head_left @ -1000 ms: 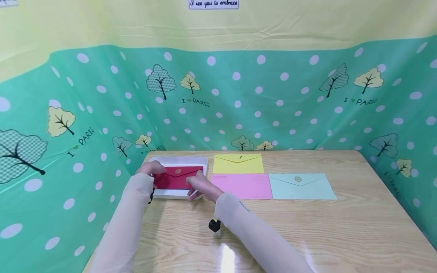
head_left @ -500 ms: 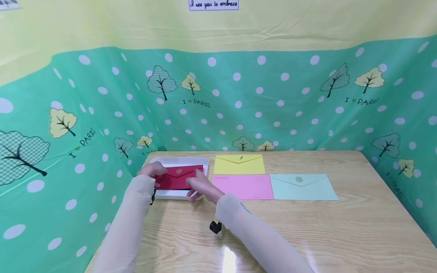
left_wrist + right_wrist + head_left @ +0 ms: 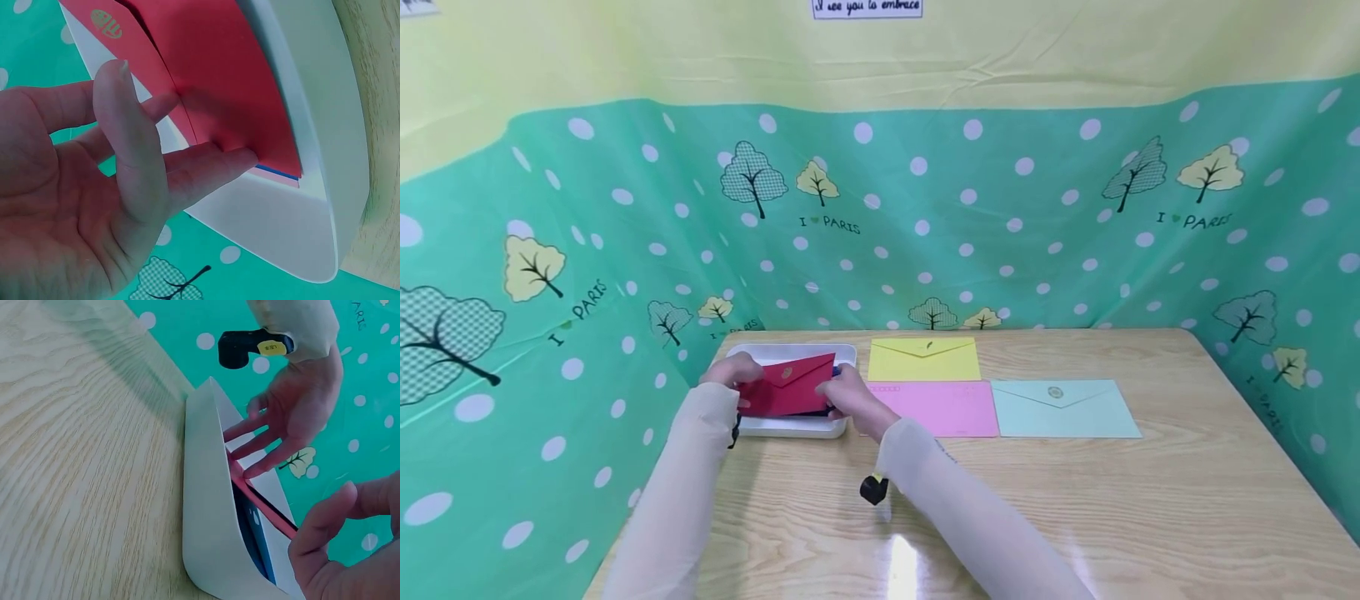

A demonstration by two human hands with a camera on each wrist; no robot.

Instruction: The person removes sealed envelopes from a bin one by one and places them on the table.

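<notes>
A red envelope (image 3: 790, 385) with a gold emblem on its flap lies tilted in the white tray (image 3: 790, 432), its right end raised. At that raised end my right hand (image 3: 856, 398) pinches the envelope; the right wrist view shows its thumb and curled finger by the edge. My left hand (image 3: 125, 162) rests its extended fingertips on the envelope's left end, with the thumb standing free. Beneath the red one, a dark blue envelope (image 3: 257, 534) shows in the tray. A pale pink edge (image 3: 275, 180) peeks out under the stack in the left wrist view.
Right of the tray, a yellow envelope (image 3: 923, 360) lies behind a pink envelope (image 3: 932, 412). A mint green envelope (image 3: 1063, 412) lies beside the pink one on the wooden table (image 3: 1187, 500). Patterned green cloth (image 3: 970, 233) hangs behind and at the sides.
My right hand has closed its fingers on the red envelope's right end. That end has risen and shifted left, uncovering some dark blue beneath. My left hand has stayed in place.
</notes>
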